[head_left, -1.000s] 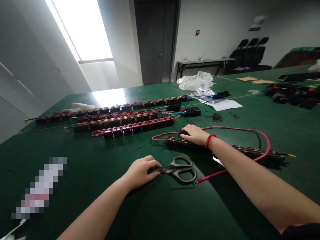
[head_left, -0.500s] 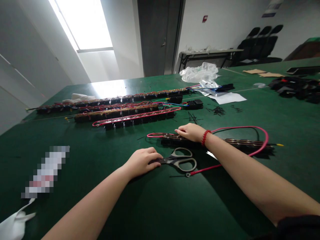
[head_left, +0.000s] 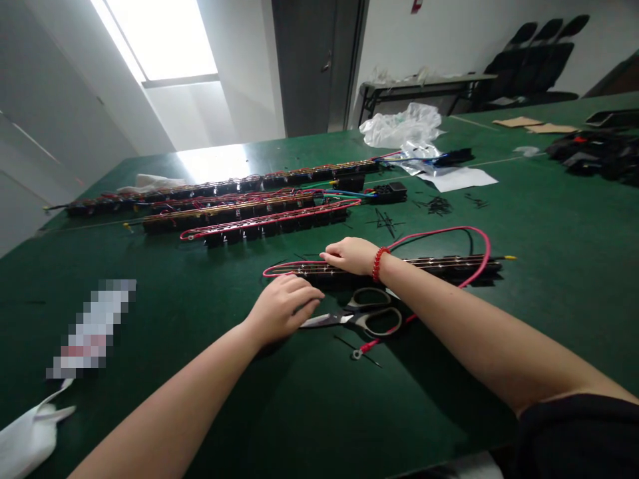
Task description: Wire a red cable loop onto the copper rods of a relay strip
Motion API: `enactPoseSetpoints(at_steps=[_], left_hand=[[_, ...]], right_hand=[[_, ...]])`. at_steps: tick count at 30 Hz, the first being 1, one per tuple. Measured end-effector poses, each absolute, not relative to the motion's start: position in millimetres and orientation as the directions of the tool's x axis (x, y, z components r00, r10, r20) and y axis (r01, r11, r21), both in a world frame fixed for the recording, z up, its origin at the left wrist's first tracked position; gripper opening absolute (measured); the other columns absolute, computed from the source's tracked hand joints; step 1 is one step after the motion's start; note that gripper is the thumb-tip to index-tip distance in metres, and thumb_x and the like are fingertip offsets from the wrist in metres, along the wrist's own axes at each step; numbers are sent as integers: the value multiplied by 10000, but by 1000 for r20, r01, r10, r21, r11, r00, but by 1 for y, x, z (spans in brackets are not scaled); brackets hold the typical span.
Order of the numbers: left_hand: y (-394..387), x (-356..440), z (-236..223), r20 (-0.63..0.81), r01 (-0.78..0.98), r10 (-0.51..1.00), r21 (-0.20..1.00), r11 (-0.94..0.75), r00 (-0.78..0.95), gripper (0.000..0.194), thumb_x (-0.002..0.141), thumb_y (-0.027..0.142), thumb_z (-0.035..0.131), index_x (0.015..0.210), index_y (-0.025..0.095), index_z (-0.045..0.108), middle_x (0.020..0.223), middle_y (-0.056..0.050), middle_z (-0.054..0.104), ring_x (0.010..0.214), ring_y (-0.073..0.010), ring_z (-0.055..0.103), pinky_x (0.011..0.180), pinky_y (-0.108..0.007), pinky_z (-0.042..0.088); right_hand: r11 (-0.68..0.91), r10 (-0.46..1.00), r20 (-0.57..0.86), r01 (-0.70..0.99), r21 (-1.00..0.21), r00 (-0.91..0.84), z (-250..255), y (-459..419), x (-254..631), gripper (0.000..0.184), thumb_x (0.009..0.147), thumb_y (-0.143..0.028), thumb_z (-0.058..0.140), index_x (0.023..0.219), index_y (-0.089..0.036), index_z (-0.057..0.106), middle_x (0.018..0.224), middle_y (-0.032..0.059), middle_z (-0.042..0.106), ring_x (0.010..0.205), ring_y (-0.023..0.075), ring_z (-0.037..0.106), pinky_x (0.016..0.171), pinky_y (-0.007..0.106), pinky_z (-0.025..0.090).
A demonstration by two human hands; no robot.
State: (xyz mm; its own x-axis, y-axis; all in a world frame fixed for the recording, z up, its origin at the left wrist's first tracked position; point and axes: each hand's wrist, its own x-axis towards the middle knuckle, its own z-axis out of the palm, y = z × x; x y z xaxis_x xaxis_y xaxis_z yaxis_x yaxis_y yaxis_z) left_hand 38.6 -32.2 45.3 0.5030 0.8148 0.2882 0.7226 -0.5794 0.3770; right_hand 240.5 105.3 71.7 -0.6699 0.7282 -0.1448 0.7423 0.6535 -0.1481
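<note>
A long black strip with thin wires along its top lies across the table in front of me. My right hand is closed on its left part; the fingertips are partly hidden. A thick red cable loops round the strip, ending in a metal ring terminal nearer me. My left hand is beside the strip's left end, thumb slightly apart from the fingers, nothing visible between them. Grey-handled scissors lie between the strip and the terminal, blade tips close to my left thumb.
Several similar wired strips lie farther back on the green table. Loose black ties, white paper and clear plastic bags are behind. Dark parts are piled at right; a white cable is at lower left.
My left hand has come off the scissors blades and moved up to the strip's left end. The strip, red cable and right hand appear farther left in view.
</note>
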Motion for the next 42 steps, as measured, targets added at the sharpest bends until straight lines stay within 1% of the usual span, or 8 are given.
enactPoseSetpoints(at_steps=[5,12,17,27,31,35,38,42], left_hand=[[-24,23,41,405,867,898,371,-334,173,423,925,476,555,1225,180,600,1294,-149,585,1222,-344,482,1062,-572,334],[-15,20,33,246,837,939,438,-328,239,336,888,491,615,1077,214,636,1041,-57,675,994,-233,595,902,-396,503],[-15,22,32,216,840,959,472,-268,184,455,864,505,641,1210,217,581,1234,-102,615,1165,-291,526,1014,-495,430],[-14,24,37,106,772,937,540,-335,333,405,813,546,691,1072,241,630,1057,-41,670,975,-245,586,906,-442,458],[-16,24,35,95,768,931,540,-345,351,444,805,579,682,1064,225,619,1050,-55,655,971,-253,581,888,-438,462],[-16,22,33,95,785,949,541,-304,302,439,793,588,682,972,195,604,1042,-87,631,977,-270,566,855,-435,481],[-15,20,32,99,785,957,552,-281,273,409,801,566,678,949,195,589,1006,-79,619,949,-254,569,816,-404,499],[-13,18,32,110,771,951,562,-300,289,372,807,540,679,968,216,595,1006,-59,626,953,-246,568,827,-397,496]], right_hand=[[664,716,-157,733,-148,-681,71,103,246,453,986,-508,343,986,-218,691,894,77,734,787,204,635,614,281,288],[665,655,-282,712,-225,-701,71,103,256,452,990,-500,337,927,-243,703,917,40,743,780,171,641,622,254,346],[671,623,-346,707,-222,-701,74,104,254,452,996,-458,314,918,-231,697,922,63,740,807,195,647,648,265,367],[623,521,-578,742,-245,-628,98,107,244,289,938,-392,465,932,-186,668,960,118,721,877,258,668,730,331,449],[540,379,-708,764,-354,-596,96,124,192,330,931,-380,510,739,-145,640,743,110,703,757,251,687,750,374,513],[382,237,-715,740,-554,-658,83,130,141,398,1033,-352,307,919,-163,638,745,35,709,626,136,673,681,295,560],[312,305,-656,723,-617,-691,78,136,141,387,1051,-379,307,1078,-167,630,899,46,718,717,126,686,723,317,582],[355,611,-456,739,-573,-647,87,156,189,355,952,-399,586,1217,-162,589,1170,79,641,971,191,653,827,396,572]])
